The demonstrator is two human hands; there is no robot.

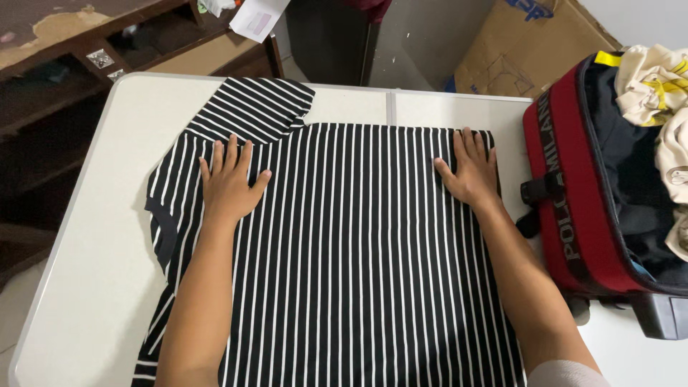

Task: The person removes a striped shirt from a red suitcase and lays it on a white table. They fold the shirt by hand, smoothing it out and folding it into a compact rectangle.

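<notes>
White table [93, 287] is covered edge to edge by a black-and-white striped shirt [358, 258], pressed flat under both spread palms: left hand [229, 183] near its folded sleeve, right hand [469, 172] at the far right corner. Beside the right edge stands an open red suitcase [573, 193].

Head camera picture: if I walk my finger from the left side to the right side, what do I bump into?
Dark wooden shelf → white table → left hand flat on the striped shirt → right hand on the shirt's edge → red suitcase → cream clothes inside it.

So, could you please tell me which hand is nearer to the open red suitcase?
Right. The right hand presses the black white-striped shirt beside the open red suitcase; the left hand lies across the shirt.
</notes>
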